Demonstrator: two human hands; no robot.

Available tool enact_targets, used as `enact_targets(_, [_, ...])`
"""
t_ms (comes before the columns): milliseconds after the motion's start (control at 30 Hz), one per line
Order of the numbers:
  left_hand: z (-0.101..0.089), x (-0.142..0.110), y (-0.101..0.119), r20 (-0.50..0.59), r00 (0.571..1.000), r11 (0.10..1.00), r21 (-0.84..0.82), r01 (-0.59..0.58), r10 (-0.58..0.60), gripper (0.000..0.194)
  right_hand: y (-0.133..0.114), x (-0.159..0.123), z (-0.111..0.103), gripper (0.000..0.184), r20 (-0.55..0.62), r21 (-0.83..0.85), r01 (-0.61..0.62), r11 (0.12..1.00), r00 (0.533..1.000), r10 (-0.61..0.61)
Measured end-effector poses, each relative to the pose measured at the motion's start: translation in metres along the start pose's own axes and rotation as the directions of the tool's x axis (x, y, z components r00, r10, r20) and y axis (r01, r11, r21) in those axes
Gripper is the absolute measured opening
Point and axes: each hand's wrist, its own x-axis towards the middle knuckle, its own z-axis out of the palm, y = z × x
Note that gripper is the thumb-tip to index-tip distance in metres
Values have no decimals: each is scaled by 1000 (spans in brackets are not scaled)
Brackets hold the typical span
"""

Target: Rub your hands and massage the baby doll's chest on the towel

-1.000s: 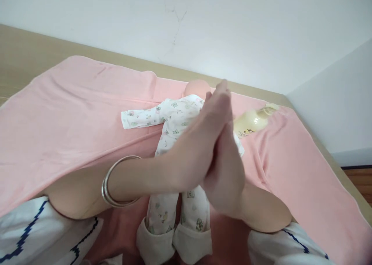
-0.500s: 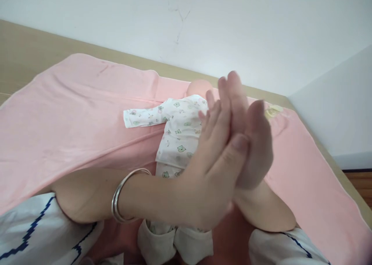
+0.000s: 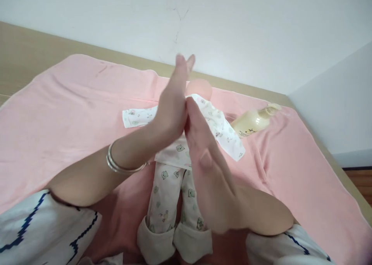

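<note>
My left hand, with silver bangles on its wrist, is raised with its fingers stretched out. Against its palm presses my right hand, also flat and straight-fingered; nothing shows between them. The fingertips of the right hand reach the left palm. Beneath both lies a baby doll on its back, its round pinkish head at the far end. It wears a white printed top and matching trousers with turned-up pale cuffs. My hands cover the middle of its body.
A pink blanket spreads under the doll over a wooden surface. To the doll's right, a pale yellow bottle lies on its side. A white wall rises behind, with another at the right.
My palms have slid against each other, first left over right, then the right drawn back toward me. Both hands have shifted left, uncovering the bottle and the doll's right-side sleeve.
</note>
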Motion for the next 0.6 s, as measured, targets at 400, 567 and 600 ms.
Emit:
enact_targets(400, [26, 50, -104, -138, 989, 978, 205, -24, 53, 53, 106, 107, -38, 47, -277, -444, -96, 891, 960, -35])
enact_targets(567, [23, 44, -108, -101, 984, 936, 337, -102, 143, 41, 116, 104, -56, 46, -141, -549, 26, 835, 982, -123])
enact_targets(600, [22, 43, -109, -81, 984, 920, 374, -119, 160, 38, 120, 103, -62, 46, -111, -564, 45, 824, 985, -130])
